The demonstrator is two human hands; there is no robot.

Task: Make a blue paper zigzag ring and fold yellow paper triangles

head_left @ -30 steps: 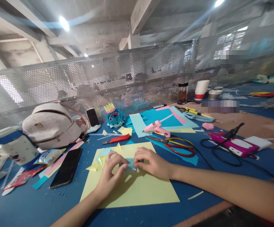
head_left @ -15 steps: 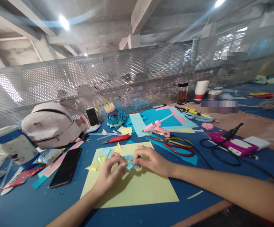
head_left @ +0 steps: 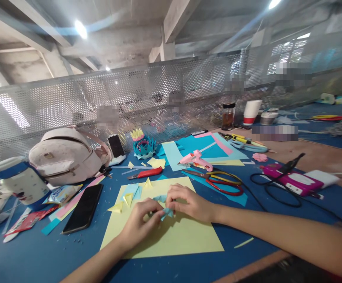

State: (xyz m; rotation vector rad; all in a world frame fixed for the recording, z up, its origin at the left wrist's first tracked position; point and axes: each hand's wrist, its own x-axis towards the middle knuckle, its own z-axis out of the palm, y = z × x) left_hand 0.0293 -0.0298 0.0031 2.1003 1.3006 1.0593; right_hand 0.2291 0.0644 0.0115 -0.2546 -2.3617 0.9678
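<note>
Between my two hands is a small folded piece of light blue paper (head_left: pixel 167 213), held over a pale yellow sheet (head_left: pixel 182 241). My left hand (head_left: pixel 144 220) pinches its left side with thumb and fingers. From the right, the closed fingers of my right hand (head_left: pixel 185 200) grip the same piece and hide part of it. Behind the fingertips, another bit of light blue paper (head_left: pixel 160 198) shows. Folded yellow paper points (head_left: pixel 127 199) and a light blue square (head_left: pixel 135 190) lie at the sheet's upper left.
A pink glue gun (head_left: pixel 197 160), red-handled scissors (head_left: pixel 222 185) and a red utility knife (head_left: pixel 147 173) lie beyond the sheet. Left are a black phone (head_left: pixel 83 208), a backpack (head_left: pixel 66 157) and a mug (head_left: pixel 20 182). A blue paper crown-like piece (head_left: pixel 144 147) stands at the back.
My left hand has shifted slightly right and down, closer to my right hand. The blue piece has turned between the fingers, and less of it shows.
</note>
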